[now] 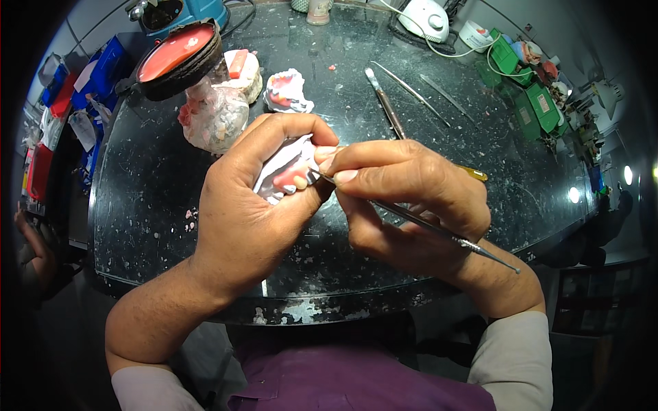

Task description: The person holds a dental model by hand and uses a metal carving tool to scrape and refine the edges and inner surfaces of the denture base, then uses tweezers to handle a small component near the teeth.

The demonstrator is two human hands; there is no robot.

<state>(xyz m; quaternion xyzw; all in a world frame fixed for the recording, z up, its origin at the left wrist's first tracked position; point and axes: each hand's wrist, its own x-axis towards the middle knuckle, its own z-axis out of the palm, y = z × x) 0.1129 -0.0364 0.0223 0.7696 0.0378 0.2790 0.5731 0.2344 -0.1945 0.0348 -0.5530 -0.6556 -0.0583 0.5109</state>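
Observation:
My left hand (229,195) is wrapped round a white plaster dental model (274,164), which is tilted and bears pink wax and a yellowish tooth. In a pinch grip, my right hand (425,188) holds a thin metal dental carver (445,233). Its working tip meets the model's right side beside the tooth, partly hidden by the fingers, while the ball-shaped far end points down to the right. Both hands are above the dark table (329,264). A second plaster model (288,91) with pink wax lies beyond my left hand.
A round pan of red wax (179,53) stands at the far left, beside a lumpy cast (216,116). A brown-handled tool (387,103) and thin metal tools (415,94) lie beyond my right hand. Farther back are a white device (423,20) and green bins (538,109).

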